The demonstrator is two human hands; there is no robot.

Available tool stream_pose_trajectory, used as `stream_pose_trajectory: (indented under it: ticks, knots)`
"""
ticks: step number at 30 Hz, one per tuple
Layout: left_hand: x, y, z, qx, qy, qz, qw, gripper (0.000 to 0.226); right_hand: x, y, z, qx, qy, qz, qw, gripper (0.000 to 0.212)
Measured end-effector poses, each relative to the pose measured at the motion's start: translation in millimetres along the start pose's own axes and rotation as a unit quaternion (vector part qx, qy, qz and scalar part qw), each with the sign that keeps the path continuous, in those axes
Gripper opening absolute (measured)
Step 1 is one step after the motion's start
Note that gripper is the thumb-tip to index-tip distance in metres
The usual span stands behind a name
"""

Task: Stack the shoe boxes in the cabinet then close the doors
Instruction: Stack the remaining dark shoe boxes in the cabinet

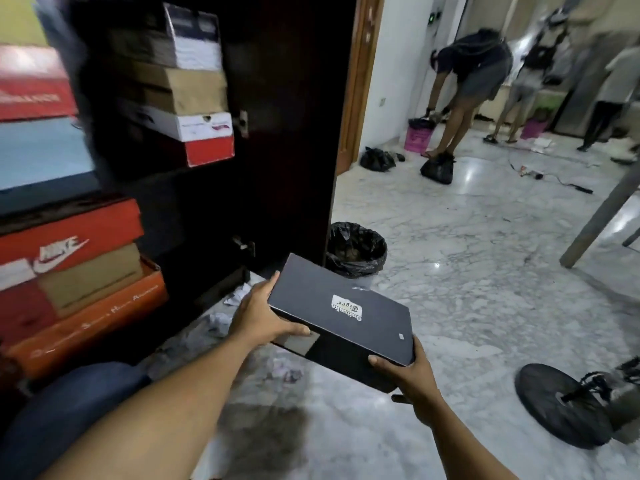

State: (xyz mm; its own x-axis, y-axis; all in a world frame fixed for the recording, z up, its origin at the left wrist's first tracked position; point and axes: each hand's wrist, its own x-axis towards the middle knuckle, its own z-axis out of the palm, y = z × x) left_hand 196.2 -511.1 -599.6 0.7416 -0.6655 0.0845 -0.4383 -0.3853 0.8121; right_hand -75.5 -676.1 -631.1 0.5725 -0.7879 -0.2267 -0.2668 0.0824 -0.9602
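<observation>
I hold a black shoe box (341,315) with a white label on its lid, low in front of me above the marble floor. My left hand (259,315) grips its left end and my right hand (410,379) grips its near right corner. To the left stands the dark cabinet with its door (287,133) swung open. Inside, an upper shelf carries a stack of white, brown and red boxes (194,84). Lower down sits a stack with a red Nike box (69,244), a brown box and an orange box (90,323). More red and blue boxes blur at the far left.
A bin with a black liner (356,249) stands just past the door edge. Crumpled paper (221,322) lies on the floor by the cabinet. A black fan base (561,407) lies at right. A table leg (602,216) slants in. People bend over bags in the background.
</observation>
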Motion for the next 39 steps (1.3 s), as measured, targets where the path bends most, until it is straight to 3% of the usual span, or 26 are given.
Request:
stream_pose_trajectory:
  ticks: [4,11,15,21,30,34,39]
  knots:
    - [-7,34,-87,0.004,0.078,0.035,0.996,0.151,-1,-75,39,-0.006,-0.015,-0.062,0.998,0.109]
    - [-14,79,-221,-0.026,0.210,0.085,0.974,0.139,0,-211,106,0.001,-0.030,-0.217,0.976,0.093]
    - [-22,111,-273,0.009,0.300,0.081,0.950,0.149,10,-279,135,-0.008,-0.043,-0.287,0.957,0.109]
    - [-8,178,-351,0.063,0.426,0.116,0.895,0.135,36,-388,185,0.078,-0.058,-0.346,0.933,0.106]
    - [16,231,-460,0.089,0.567,0.077,0.815,0.131,67,-538,276,0.158,-0.130,-0.449,0.870,0.091]
    - [27,239,-492,0.061,0.621,0.084,0.777,0.128,68,-581,314,0.218,-0.188,-0.431,0.855,0.079]
    - [39,245,-533,0.063,0.687,0.109,0.716,0.122,61,-621,357,0.224,-0.262,-0.447,0.825,0.080]
